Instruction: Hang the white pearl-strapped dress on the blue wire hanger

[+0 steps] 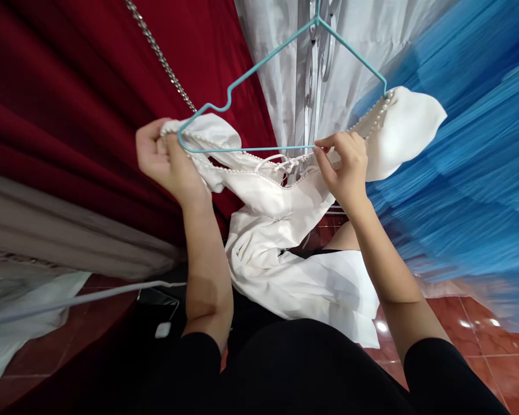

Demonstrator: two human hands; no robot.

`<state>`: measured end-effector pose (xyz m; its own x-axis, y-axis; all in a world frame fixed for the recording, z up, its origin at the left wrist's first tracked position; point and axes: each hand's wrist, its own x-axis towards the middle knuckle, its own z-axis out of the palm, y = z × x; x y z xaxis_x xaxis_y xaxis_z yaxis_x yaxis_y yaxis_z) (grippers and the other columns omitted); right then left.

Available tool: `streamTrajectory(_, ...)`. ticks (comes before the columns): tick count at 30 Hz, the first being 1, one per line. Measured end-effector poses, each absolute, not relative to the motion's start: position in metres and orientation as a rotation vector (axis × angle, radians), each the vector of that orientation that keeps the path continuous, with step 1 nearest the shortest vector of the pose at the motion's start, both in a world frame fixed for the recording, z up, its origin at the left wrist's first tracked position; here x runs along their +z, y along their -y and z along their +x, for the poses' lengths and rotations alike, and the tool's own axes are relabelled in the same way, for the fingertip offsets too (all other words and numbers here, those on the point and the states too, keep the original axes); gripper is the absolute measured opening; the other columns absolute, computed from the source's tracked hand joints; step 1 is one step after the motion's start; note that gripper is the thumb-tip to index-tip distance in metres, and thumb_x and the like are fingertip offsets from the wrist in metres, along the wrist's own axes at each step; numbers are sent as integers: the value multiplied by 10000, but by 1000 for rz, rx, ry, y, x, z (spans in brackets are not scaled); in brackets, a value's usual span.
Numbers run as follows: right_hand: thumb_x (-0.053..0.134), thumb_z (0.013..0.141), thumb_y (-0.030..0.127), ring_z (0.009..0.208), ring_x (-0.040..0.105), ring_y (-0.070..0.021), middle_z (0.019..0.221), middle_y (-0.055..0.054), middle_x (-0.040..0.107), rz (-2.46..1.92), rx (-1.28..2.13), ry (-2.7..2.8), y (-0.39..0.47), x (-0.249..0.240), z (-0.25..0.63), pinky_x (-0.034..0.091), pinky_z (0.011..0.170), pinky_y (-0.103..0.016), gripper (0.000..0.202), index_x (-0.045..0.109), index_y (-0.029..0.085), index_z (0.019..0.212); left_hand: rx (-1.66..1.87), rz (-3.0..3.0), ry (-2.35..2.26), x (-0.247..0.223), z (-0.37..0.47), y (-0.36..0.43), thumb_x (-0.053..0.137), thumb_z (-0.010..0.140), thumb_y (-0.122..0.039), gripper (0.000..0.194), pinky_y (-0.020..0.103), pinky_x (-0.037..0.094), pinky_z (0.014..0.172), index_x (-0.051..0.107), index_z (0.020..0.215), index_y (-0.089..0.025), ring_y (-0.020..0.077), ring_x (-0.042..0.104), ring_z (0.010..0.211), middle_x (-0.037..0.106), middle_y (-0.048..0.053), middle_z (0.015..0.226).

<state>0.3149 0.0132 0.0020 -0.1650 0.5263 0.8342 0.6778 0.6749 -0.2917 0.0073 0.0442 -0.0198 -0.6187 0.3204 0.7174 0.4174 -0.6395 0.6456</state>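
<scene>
Head view: a white dress (pixel 263 196) is hanging btwn both hands, its skirt (pixel 328 279) spilling in folds over the person's lap. L hand (pixel 155 153) is closing round the pearl-edged strap, fingers curled in; R hand (pixel 348 164) is pinching the lower bar of the blue-green hanger (pixel 272 55) btwn thumb & fingertips; can't tell if it's also catching cloth. The hanger's far R end is meeting the pearl trim (pixel 388 102) by the R sleeve (pixel 406 129); its L end is sitting just beside the L wrist, in front of the white cloth. Handling, as judged: fabric is looking soft, limp & prob. a bit slippery, light up top w/ the skirt adding some drag. The hanger is looking thin, light & fairly stiff, so its bar or neck is offering a good grip. Pearl rows are seeming the fragile bit, & the loose laces (pixel 285 164) are risking a snag, so cloth just under the trim or the wider strap base is making a safer hold than the beads.
</scene>
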Motion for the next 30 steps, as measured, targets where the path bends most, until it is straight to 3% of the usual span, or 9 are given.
streamTrajectory(3, 573, 1044, 373, 844, 584, -179, 849, 4, 669, -942, -163, 1822, -12, 3, 313, 453, 892, -403, 173, 645, 243, 957, -2433, -1210, 1142, -37, 38, -19, 675, 938, -592, 413, 368, 538, 831, 586, 966, -189, 172, 635, 861, 583, 24, 880)
streamTrajectory(6, 573, 1043, 362, 848, 588, -182, 849, 1, 667, -946, -176, 1817, -11, 2, 311, 452, 889, -406, 170, 646, 239, 953, -2348, -1254, 953, -41, 73, 7, 638, 963, -556, 358, 412, 538, 854, 612, 944, -199, 205, 621, 900, 573, 46, 909)
streamTrajectory(9, 562, 1045, 361, 853, 591, -191, 845, -5, 658, -952, -187, 1817, -10, 2, 307, 453, 883, -412, 173, 645, 235, 960, -2182, -1552, 856, -31, 95, 25, 556, 1013, -508, 287, 526, 500, 1036, 614, 993, -227, 266, 622, 1120, 616, 81, 1082)
streamTrajectory(13, 525, 1052, 333, 870, 612, -201, 882, -10, 679, -946, -176, 1813, -5, 3, 300, 470, 891, -425, 166, 661, 246, 1012, -1817, -1890, 1109, -9, 105, 28, 440, 1065, -425, 234, 573, 280, 1264, 618, 1094, -276, 252, 572, 1361, 695, 42, 1275)
streamTrajectory(16, 489, 1046, 277, 992, 650, -229, 1049, -30, 732, -919, -145, 1874, 0, 3, 296, 482, 952, -457, 205, 669, 248, 1140, -1705, -2043, 1210, -2, 105, 16, 459, 1052, -342, 238, 565, 173, 1304, 656, 1169, -278, 239, 626, 1290, 748, 10, 1223)
streamTrajectory(22, 531, 1020, 317, 1108, 655, -270, 1167, -45, 721, -899, -96, 1910, 4, 9, 308, 494, 1034, -524, 248, 655, 271, 1231, -1610, -2134, 1419, -10, 106, -1, 518, 985, -186, 249, 541, 253, 1244, 740, 1054, -277, 256, 640, 1151, 744, 9, 1091)
streamTrajectory(27, 620, 971, 433, 1479, 421, -361, 1422, -88, 573, -1013, -354, 1568, -8, 24, 346, 343, 1225, -649, 438, 555, 328, 1392, -1638, -2135, 1387, -14, 112, -4, 548, 948, -142, 254, 561, 292, 1201, 752, 1023, -273, 266, 641, 1072, 718, 26, 1033)
streamTrajectory(30, 708, 900, 340, 1409, 492, -342, 1393, -79, 621, -1103, -360, 1602, -23, 29, 368, 383, 1210, -615, 509, 550, 332, 1384, -1621, -2120, 1414, -15, 111, -6, 541, 947, -140, 252, 582, 285, 1205, 747, 1020, -265, 281, 630, 1095, 701, 39, 1026)
